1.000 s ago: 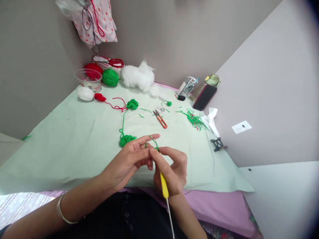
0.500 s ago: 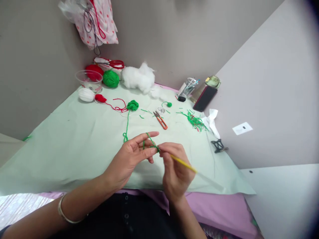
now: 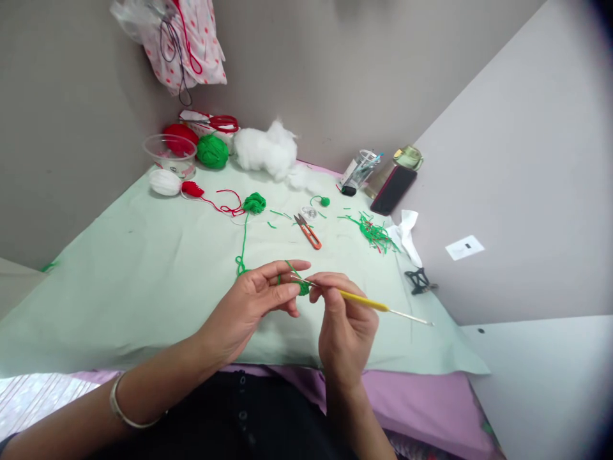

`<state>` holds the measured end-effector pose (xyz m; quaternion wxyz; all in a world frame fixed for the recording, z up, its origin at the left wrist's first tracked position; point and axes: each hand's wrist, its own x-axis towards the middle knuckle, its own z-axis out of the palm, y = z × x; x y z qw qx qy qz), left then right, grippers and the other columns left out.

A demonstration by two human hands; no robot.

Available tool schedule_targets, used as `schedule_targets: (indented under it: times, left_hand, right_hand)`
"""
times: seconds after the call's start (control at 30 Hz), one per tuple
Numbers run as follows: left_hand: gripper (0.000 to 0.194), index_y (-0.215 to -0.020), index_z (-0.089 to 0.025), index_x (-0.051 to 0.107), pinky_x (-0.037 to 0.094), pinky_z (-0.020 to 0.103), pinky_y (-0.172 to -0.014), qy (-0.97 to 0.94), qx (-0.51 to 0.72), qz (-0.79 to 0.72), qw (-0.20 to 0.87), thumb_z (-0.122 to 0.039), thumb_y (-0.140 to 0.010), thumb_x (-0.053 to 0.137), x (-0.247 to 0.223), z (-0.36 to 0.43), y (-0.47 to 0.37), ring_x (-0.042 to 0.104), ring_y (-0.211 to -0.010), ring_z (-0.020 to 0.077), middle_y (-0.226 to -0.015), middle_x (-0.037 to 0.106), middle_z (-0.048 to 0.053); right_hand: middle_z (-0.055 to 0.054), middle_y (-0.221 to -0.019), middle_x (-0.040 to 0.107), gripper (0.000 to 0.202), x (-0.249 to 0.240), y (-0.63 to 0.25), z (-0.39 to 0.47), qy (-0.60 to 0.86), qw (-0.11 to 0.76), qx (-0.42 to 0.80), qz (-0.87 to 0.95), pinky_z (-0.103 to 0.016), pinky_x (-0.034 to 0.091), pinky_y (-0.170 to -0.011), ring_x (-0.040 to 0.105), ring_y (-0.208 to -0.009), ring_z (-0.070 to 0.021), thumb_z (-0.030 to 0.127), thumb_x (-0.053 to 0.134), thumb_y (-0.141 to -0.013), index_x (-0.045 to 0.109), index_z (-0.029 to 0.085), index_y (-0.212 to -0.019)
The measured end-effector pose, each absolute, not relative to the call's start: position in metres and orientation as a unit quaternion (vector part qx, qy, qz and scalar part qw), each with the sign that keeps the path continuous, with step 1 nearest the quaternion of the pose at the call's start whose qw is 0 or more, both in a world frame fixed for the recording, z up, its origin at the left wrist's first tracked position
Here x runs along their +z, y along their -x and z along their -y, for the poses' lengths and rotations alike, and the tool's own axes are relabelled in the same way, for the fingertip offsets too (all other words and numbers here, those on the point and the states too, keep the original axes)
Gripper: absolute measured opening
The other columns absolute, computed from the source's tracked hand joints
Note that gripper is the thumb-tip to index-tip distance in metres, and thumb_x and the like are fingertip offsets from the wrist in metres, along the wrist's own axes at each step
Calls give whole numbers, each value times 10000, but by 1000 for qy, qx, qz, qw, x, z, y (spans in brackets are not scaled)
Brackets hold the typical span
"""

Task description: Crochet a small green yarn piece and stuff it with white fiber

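Observation:
My left hand (image 3: pixel 258 297) pinches a small piece of green crochet (image 3: pixel 303 289) between thumb and fingers. Green yarn (image 3: pixel 245 239) runs over its raised index finger and trails back to a loose green bundle (image 3: pixel 255 203) on the cloth. In my right hand (image 3: pixel 347 326) is a crochet hook (image 3: pixel 366 300) with a yellow grip and metal ends, held like a pencil. Its hooked tip lies at the yarn just above the crochet piece, and the other end points right. Whether a loop sits on the hook is too small to tell.
Orange thread snips (image 3: pixel 308 232) lie beyond my hands, near a small green ball (image 3: pixel 325 201). Yarn scraps (image 3: pixel 376 233) are heaped at right by a phone (image 3: pixel 394 190). White stuffing (image 3: pixel 265 150), a green yarn ball (image 3: pixel 212 151) and a clear tub (image 3: pixel 170 156) stand along the back.
My right hand has shifted slightly right, and the hook has swung flatter, its tip now showing above the crochet. My left hand has barely moved and keeps its pinch.

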<state>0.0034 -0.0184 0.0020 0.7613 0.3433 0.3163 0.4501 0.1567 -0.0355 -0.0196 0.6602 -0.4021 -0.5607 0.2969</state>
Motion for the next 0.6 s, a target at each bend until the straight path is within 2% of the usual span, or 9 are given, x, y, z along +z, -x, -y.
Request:
schedule_targets:
  times: [0.13, 0.23, 0.4, 0.5, 0.6]
  left_hand:
    - [219, -1126, -258, 823, 474, 236, -751, -366, 448, -315, 752, -252, -913, 774, 1, 18, 0, 614, -668, 66, -814, 655, -46]
    - [207, -1115, -262, 821, 486, 242, -755, -376, 449, -326, 742, -249, -917, 763, 0, 18, 3, 623, -671, 63, -868, 656, -46]
    - [308, -1216, -253, 772, 536, 257, -824, -434, 464, -366, 680, -257, -908, 775, 1, 20, 4, 681, -722, 92, -830, 631, -55]
    - [365, -1235, -224, 745, 572, 262, -766, -448, 475, -387, 651, -225, -873, 787, 3, 22, 1, 680, -702, 105, -814, 612, -55]
    - [452, -1283, -222, 712, 587, 250, -726, -440, 478, -391, 652, -222, -841, 808, 3, 22, -1, 659, -683, 99, -814, 600, -60]
  right_hand:
    - [-1, -917, 779, 200, -21, -159, 33, 369, 679, 385, 504, -246, 552, -684, 645, -686, -90, 280, 586, -1045, 772, 254, -976]
    - [-3, -925, 785, 221, -19, -160, 36, 374, 668, 379, 520, -248, 563, -702, 662, -710, -95, 277, 547, -1063, 750, 246, -982]
    - [-31, -973, 775, 233, -16, -159, 45, 405, 625, 196, 637, -296, 586, -738, 696, -805, -133, 142, 505, -1049, 717, 236, -1074]
    - [-76, -995, 778, 234, -20, -157, 47, 379, 586, 52, 714, -329, 611, -739, 727, -900, -177, 111, 501, -1032, 691, 212, -1126]
    - [-112, -1007, 779, 215, -25, -152, 47, 370, 552, -73, 744, -332, 622, -701, 730, -909, -196, 103, 543, -1010, 693, 189, -1139]
